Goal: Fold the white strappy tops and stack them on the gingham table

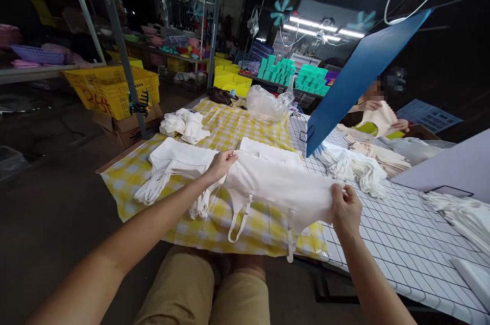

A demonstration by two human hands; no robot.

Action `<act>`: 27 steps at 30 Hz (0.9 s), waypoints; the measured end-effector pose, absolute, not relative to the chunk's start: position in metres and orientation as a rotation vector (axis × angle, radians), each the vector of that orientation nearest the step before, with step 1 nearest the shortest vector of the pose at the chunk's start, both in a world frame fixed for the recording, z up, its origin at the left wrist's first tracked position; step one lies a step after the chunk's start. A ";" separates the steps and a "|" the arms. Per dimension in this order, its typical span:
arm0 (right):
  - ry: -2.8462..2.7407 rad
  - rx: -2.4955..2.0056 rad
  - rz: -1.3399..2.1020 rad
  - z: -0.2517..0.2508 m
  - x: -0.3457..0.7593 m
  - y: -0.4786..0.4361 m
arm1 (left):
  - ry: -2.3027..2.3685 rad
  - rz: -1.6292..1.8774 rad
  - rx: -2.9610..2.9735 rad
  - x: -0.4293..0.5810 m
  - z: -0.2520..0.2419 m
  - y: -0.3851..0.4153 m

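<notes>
A white strapped garment (283, 187) is stretched sideways between my two hands, its thin straps hanging toward me over the table edge. My left hand (221, 166) pinches its left end. The right end is gripped by my right hand (346, 206), fingers closed. Behind and left of it, a stack of white garments (172, 159) lies on the yellow checked cloth (260, 228), with straps bunched at its front. Another folded white piece (268, 151) lies just behind the held garment. A crumpled white heap (186, 125) sits farther back on the cloth.
A blue board (360, 80) slants up beyond my right hand. White garment piles (352, 161) lie on the grid-patterned table (390, 243). A clear plastic bag (268, 103) sits at the back. Across the table, a person (377, 105) holds a pale garment. A yellow crate (115, 90) stands left.
</notes>
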State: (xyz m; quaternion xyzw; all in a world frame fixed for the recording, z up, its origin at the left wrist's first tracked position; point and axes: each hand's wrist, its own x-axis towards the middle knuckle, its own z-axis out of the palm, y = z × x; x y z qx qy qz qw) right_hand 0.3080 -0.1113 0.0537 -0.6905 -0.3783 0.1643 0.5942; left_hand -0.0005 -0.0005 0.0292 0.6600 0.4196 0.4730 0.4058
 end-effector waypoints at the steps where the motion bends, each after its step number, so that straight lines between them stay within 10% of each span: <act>1: -0.867 -1.575 0.377 0.058 0.307 -0.112 | 1.036 1.211 1.641 -0.001 0.033 0.000; 27: -1.288 -1.247 0.710 0.131 0.144 -0.128 | 1.535 1.732 1.330 -0.215 0.150 -0.092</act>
